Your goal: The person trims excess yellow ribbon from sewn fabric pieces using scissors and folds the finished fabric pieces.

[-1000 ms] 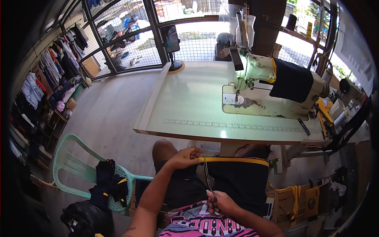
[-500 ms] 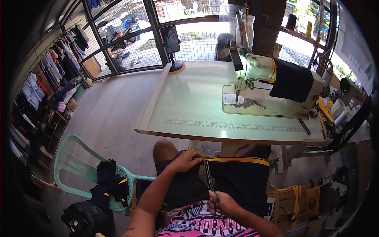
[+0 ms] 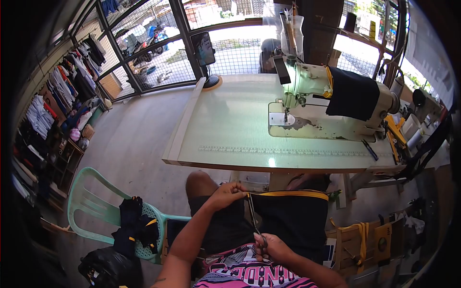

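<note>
A dark cloth (image 3: 293,216) with a yellow band (image 3: 293,193) along its upper edge lies across my lap. My left hand (image 3: 227,195) pinches the left end of that band. In my right hand (image 3: 273,247) are long metal scissors (image 3: 253,214), held by the handles. Their blades point up and away from me, with the tips at the left end of the yellow band, close to my left fingertips. The blades look nearly together.
A sewing machine (image 3: 312,79) with dark cloth draped over it stands on the table (image 3: 225,115), beyond my knees. A ruler strip runs along the near edge. At left is a green plastic chair (image 3: 96,206) holding dark clothing; a black bag (image 3: 108,266) lies below.
The view has shifted slightly. My left hand has changed its hold at the band's end, fingers now closer together. The scissors have tilted a little and stay at the band's left end.
</note>
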The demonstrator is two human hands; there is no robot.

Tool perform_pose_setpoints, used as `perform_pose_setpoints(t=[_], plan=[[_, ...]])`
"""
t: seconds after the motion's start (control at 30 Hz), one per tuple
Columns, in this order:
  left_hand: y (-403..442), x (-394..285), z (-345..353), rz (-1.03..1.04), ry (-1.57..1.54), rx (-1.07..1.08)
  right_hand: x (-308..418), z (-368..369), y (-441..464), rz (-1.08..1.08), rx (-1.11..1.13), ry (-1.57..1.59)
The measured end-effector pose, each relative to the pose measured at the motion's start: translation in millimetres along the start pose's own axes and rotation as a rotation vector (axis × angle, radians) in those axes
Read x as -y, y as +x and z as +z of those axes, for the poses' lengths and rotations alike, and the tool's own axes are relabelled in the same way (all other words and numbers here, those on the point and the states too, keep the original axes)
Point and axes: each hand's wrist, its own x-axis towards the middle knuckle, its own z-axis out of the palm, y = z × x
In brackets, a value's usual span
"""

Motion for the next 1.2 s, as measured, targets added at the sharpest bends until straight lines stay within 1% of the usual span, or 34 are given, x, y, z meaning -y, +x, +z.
perform_pose_setpoints(t=[0.27,0.4,0.6,0.73,0.9,1.2], plan=[[-3,0,5,-0.022,0.000,-0.059,1,3,3,-0.014,-0.003,-0.093],[-4,-4,7,-0.019,-0.030,-0.103,4,9,4,-0.032,-0.074,-0.194],[-5,-4,5,-0.030,-0.018,-0.092,5,10,6,-0.034,-0.080,-0.213],[-5,-5,1,-0.093,0.061,-0.046,8,12,4,-0.039,-0.077,-0.197],[-2,7,0,-0.040,-0.013,-0.077,5,10,7,-0.045,-0.089,-0.237],[-4,3,-1,-0.044,-0.053,-0.056,-2,4,12,-0.076,-0.069,-0.273]])
